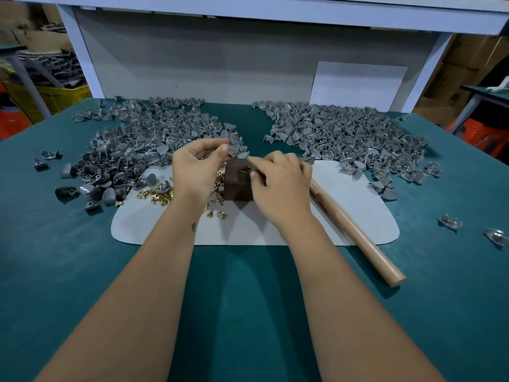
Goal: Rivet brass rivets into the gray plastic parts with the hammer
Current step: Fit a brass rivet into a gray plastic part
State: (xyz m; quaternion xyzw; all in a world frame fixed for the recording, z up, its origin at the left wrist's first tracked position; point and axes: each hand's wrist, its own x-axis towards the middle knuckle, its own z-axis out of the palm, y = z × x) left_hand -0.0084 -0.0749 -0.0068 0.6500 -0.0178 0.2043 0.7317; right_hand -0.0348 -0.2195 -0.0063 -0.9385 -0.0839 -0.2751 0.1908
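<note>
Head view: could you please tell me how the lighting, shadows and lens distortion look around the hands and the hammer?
Head view: light from above, so the forearms cast soft shadows on the green table top and the dark block on the gray mat; wide-angle bending curves the table's edges; the left hand and right hand look slightly soft; the hammer shows no glare.

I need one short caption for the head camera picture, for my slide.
Both hands hold a small gray plastic part above a dark metal block; the wooden-handled hammer lies idle.
</note>
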